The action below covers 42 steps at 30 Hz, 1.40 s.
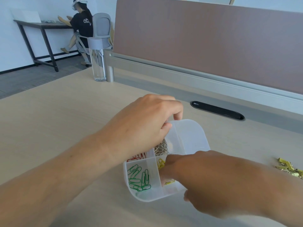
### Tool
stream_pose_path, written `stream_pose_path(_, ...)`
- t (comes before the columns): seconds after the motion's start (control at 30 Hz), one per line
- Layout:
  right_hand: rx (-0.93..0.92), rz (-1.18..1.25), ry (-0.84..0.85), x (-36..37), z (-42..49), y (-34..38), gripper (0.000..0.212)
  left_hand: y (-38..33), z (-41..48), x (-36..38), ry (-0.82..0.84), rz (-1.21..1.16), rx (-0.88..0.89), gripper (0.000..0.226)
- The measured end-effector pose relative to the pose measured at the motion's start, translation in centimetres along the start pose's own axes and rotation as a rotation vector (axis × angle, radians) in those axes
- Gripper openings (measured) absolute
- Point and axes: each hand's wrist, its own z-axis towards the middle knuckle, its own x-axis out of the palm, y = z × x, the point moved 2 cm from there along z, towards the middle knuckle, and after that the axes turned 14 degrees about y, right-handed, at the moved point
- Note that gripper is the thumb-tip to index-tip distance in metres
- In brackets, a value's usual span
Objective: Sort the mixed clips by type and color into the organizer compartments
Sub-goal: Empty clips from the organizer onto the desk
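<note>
Grips organizer [188, 133] with left hand [147, 122]; dips right hand [196, 171], grip unseen, among sorted yellow clips [161, 163]; leaves gold clips [288, 168] on counter [65, 128].

One translucent white plastic organizer [188, 133], with two hands at it: left hand [144, 122] and right hand [193, 171]. Roughly eight green wire paper clips [139, 177]. The red paper clips [137, 157], yellow paper clips [161, 163] and silvery wire clips [161, 148] are too hidden to count. One heap of brass binder clips [290, 168]. One clear water bottle [98, 63].

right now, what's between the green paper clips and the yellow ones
In the head view, only the organizer's translucent centre divider stands between the green paper clips and the yellow paper clips.
</note>
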Motion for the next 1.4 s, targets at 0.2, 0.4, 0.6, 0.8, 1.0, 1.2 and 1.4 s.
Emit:
stream_pose_path(0.2, 0.021, -0.044, -0.030, 0.3, 0.4, 0.3, 0.033, 0.2, 0.1, 0.0, 0.001, -0.010, -0.010, 0.020)
stream_pose_path(0.4, 0.013, -0.044, -0.080, 0.5, 0.5, 0.7, 0.034, 0.6, 0.1, 0.1, 0.006, -0.028, -0.021, 0.019)
stream_pose_path(0.6, -0.089, 0.061, -0.169, -0.3, 0.0, 0.5, 0.028, 0.9, 0.1, 0.2, 0.008, -0.026, -0.033, 0.019)
stream_pose_path(0.8, -0.102, 0.066, -0.245, -0.4, -0.1, 0.0, 0.023, 1.2, 0.3, 0.4, 0.022, -0.029, -0.053, 0.016)
stream_pose_path(1.0, -0.104, 0.096, -0.285, -0.1, 0.0, -0.4, 0.027, 1.3, 0.3, 0.5, 0.027, -0.018, -0.064, 0.015)
stream_pose_path(1.2, -0.185, 0.244, -0.273, -0.2, -0.1, -0.8, 0.018, 1.5, 0.3, 0.6, 0.036, -0.022, -0.084, 0.014)
stream_pose_path(1.4, -0.298, 0.460, -0.292, -1.1, -0.9, -2.0, 0.009, 2.3, 0.4, 0.3, 0.003, -0.028, -0.094, 0.014)
